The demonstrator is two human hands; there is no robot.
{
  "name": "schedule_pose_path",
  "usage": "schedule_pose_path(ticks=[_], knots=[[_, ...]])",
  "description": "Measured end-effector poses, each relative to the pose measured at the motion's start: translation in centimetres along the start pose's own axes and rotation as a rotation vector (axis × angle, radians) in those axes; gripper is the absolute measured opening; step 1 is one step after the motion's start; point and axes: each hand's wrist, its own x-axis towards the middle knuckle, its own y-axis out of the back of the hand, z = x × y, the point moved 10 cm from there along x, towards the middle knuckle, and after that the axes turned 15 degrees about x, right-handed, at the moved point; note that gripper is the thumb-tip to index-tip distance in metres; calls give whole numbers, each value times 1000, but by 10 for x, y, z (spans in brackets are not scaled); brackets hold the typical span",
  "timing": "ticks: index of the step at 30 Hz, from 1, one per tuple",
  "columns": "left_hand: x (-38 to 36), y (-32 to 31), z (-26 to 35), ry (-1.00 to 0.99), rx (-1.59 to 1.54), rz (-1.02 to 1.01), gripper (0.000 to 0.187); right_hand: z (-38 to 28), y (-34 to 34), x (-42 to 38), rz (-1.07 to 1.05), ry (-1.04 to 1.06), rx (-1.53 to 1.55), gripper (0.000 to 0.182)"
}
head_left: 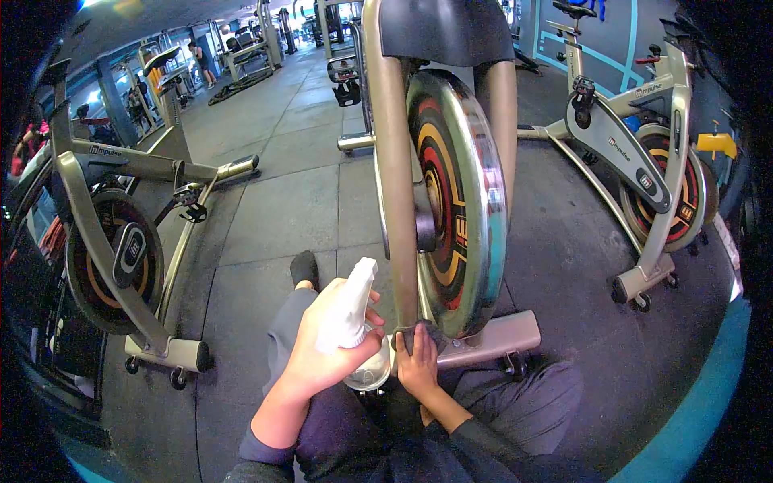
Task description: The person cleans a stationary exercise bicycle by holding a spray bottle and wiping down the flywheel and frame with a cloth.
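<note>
My left hand [314, 350] is wrapped round a spray bottle [351, 310] with a white trigger head and a clear body, held upright over my lap. My right hand [416, 370] presses a dark cloth [432, 332] against the foot of the exercise bike's upright frame tube [400, 201]. Its fingers lie over the cloth and partly hide it. Beside that tube stands the bike's big flywheel [455, 201], with a shiny rim and red and yellow rings. A silver base bar [499, 338] runs across below the wheel.
Another exercise bike [121, 233] stands on the left, and one more bike [636, 153] on the right. Dark rubber tiles [282, 201] cover the floor. Gym machines [250, 52] and a distant person [201, 63] are at the back. My legs are folded around the base.
</note>
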Motion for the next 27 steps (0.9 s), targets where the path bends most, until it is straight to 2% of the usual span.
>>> schedule_pose_path(ticks=[3, 5, 10, 12, 13, 20, 23, 26, 27], knots=[[2, 1, 2, -14, 38, 11, 69, -9, 5, 27, 81, 9, 17, 60], [1, 6, 9, -47, 55, 70, 45, -22, 19, 52, 168, 35, -75, 61], [0, 8, 8, -32, 26, 72, 43, -38, 61, 132, 256, 2, -71, 60], [0, 8, 10, -49, 44, 68, 40, -46, 85, 153, 387, 37, -9, 59], [0, 7, 11, -47, 43, 68, 40, -48, 86, 158, 385, 35, -9, 59], [2, 5, 11, -67, 64, 66, 40, -45, 90, 152, 442, 106, 18, 56], [3, 3, 15, -40, 71, 55, 42, -37, 81, 137, 432, 137, 25, 60], [3, 3, 13, 10, 36, 59, 43, -30, 70, 113, 354, 139, 87, 76], [3, 3, 12, 19, 26, 60, 43, -29, 68, 104, 354, 141, 86, 76]])
